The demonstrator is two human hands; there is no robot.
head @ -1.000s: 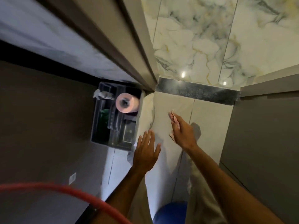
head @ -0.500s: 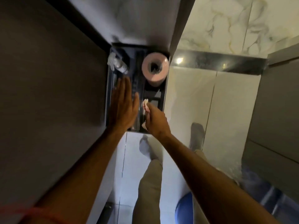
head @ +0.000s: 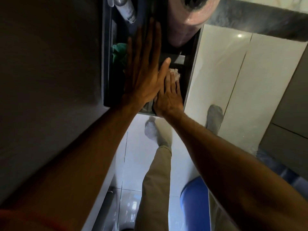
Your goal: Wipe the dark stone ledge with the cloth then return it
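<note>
Both hands were over a dark gray caddy [head: 106, 67] that sat by a dark wall. The left hand [head: 145, 70] was flat and spread out, fingers straight, holding nothing. It hovered over the middle of the caddy, and its thumb reached toward the right hand. The right hand [head: 168, 95] was just beside it, reaching into a small box part at the near right corner of the caddy. Its fingers pointed down onto a crumpled pale cloth [head: 175, 73] there. The cloth peeked out past the fingertips, but I could not tell if the fingers gripped it or only touched it.

A pink paper roll [head: 185, 22] stood at the far end of the caddy. A spray bottle [head: 125, 9] lay next to it. Something green [head: 119, 53] was tucked inside, partly behind the left hand. The dark stone ledge [head: 250, 20] ran across the shiny white floor [head: 216, 72], well past the caddy.
</note>
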